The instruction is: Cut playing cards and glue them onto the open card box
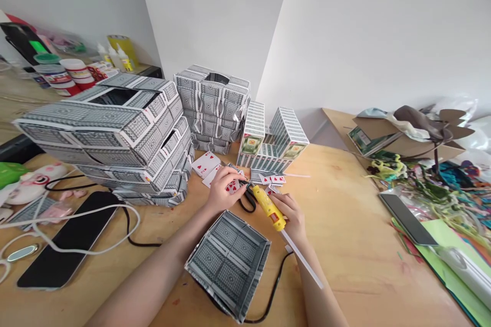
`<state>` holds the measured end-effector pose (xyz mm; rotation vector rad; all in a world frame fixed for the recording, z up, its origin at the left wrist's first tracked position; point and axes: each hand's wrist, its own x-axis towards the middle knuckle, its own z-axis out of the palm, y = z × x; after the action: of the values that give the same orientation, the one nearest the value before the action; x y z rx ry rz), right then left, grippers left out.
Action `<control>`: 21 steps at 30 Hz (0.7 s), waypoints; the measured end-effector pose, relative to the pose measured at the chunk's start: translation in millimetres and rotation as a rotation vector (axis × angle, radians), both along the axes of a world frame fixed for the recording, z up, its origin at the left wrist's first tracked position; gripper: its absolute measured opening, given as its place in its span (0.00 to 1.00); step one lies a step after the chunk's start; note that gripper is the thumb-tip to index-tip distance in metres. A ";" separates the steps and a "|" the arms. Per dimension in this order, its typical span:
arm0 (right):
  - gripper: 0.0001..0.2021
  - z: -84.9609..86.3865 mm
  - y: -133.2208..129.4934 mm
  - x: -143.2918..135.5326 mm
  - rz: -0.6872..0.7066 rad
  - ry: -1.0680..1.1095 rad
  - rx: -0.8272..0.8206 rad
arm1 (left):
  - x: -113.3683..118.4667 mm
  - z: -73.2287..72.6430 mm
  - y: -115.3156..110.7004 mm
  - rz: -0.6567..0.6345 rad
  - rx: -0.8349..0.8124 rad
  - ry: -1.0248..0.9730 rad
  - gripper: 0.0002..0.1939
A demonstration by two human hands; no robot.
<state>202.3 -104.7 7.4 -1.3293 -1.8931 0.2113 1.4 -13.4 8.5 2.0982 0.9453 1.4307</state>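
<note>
My right hand (293, 214) is wrapped round a yellow glue gun (269, 208), a long clear glue stick (303, 259) jutting from its back end. The gun's nozzle points up and left, close to the fingertips of my left hand (225, 188). Those fingers are bent over loose playing cards (206, 164); whether they pinch something is too small to tell. Black-handled scissors (249, 200) lie partly between the hands. Nearer to me sits an open, shallow box made of grey-backed cards (230, 260), beside my left forearm.
Stacked card-built boxes (149, 133) and a taller one (213, 107) stand behind at left. Packs of cards (268, 156) stand at centre back. A phone (69, 240) and white cable (95, 252) lie left; another phone (407, 218) and colourful scraps (441, 189) lie right.
</note>
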 end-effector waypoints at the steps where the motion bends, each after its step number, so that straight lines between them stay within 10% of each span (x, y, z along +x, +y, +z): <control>1: 0.15 0.3 0.0 -0.1 0.001 0.000 0.003 | -0.1 -0.1 0.1 -0.005 0.003 -0.003 0.07; 21: 0.15 -1.2 0.6 -1.3 0.019 -0.023 0.063 | 0.6 -4.4 3.4 -0.034 0.064 -0.057 0.04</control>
<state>201.0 -104.2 6.2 -1.2768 -1.9165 0.1458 2.0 -10.0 4.0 2.0965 0.8485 1.5139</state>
